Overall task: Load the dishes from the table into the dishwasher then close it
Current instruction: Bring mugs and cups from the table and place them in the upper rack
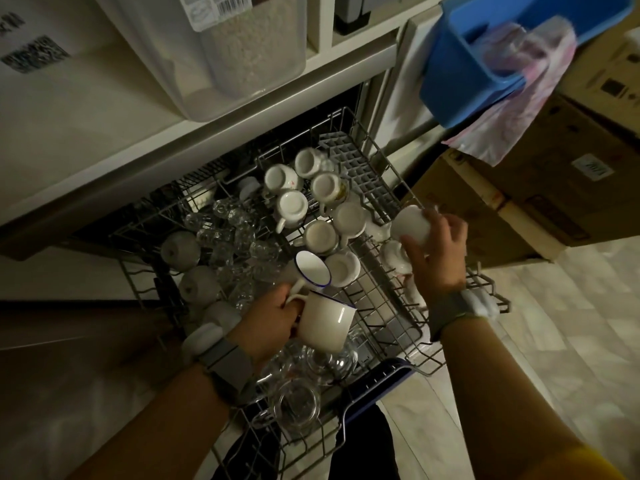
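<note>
A person is standing over a pulled-out dishwasher rack (388, 303), with clear glass jars (296, 403) lying nearest in the wire frame. The left hand (268, 325) is curling its fingers through the handles of two blue-rimmed enamel mugs (325, 323), holding them above the rack. The right hand (438, 251) is gripping a white cup (412, 225) over the rack's right edge. Beyond, upturned white cups (292, 206) and glasses (239, 233) are filling the rack. A blue tub (460, 88) is sitting farthest back.

Cups (320, 206) in rack (382, 318), glasses (235, 233) left.
</note>
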The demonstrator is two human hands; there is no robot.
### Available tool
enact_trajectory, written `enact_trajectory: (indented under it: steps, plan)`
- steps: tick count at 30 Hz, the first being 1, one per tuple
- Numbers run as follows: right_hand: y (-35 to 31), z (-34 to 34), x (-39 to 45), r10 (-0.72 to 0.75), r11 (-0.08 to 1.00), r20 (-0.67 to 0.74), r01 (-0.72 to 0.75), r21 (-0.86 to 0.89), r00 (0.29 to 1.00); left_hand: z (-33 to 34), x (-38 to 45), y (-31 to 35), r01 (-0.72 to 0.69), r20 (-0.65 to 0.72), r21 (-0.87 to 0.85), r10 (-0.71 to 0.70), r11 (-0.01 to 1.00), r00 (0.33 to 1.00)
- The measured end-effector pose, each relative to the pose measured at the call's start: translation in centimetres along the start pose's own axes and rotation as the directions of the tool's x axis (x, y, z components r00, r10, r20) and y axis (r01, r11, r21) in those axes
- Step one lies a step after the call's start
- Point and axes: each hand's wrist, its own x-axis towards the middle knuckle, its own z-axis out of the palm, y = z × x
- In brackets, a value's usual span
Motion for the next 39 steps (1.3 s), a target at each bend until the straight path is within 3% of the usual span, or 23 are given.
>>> enact_trajectory:
  steps: [4, 13, 18, 23, 25, 28, 34, 37, 39]
  plan:
    - [-0.1, -0.1, -0.7, -0.019, 0.999, 0.043, 0.021, -0.043, 0.999, 0.6, 0.2, 0.0, 0.008, 0.018, -0.005, -0.008, 1.000, 1.000]
    - [0.7, 3.2, -0.4, -0.329, 0.875, 0.273, 0.400, -0.271, 0.904, 1.0, 0.8, -0.2, 0.021, 0.019, 0.043, -0.022, 0.999, 1.000]
    - [1.6, 5.3, 0.2, -0.269, 0.895, 0.294, 0.351, -0.275, 0.917, 1.4, 0.9, -0.6, 0.033, -0.001, 0.044, -0.033, 0.999, 0.999]
    - [2.7, 6.3, 0.3, -0.341, 0.825, 0.254, 0.417, -0.381, 0.905, 1.4, 0.9, -0.9, 0.031, -0.017, 0.041, -0.030, 0.999, 0.999]
    - [3.2, 6.8, 0.0, -0.370, 0.833, 0.249, 0.438, -0.338, 0.895, 1.4, 1.0, -1.0, 0.031, -0.019, 0.039, -0.031, 0.999, 0.999]
    - [3.0, 7.2, -0.5, -0.341, 0.887, 0.231, 0.393, -0.242, 0.911, 1.4, 1.1, -0.9, 0.032, -0.014, 0.037, -0.031, 0.999, 0.999]
    - [3.1, 6.7, 0.3, -0.327, 0.904, 0.197, 0.367, -0.220, 0.924, 1.7, 1.5, -0.6, 0.053, -0.007, 0.050, -0.052, 0.997, 0.999]
    - [1.9, 4.4, -0.9, -0.176, 0.982, 0.112, 0.182, -0.043, 0.978, 2.5, 1.5, 0.0, 0.081, -0.027, 0.001, -0.081, 0.997, 0.996]
    - [0.3, 2.7, -2.9, 0.033, 0.986, 0.069, -0.044, 0.162, 0.997, 3.0, 1.8, 0.3, 0.104, -0.055, -0.089, -0.109, 0.991, 0.993]
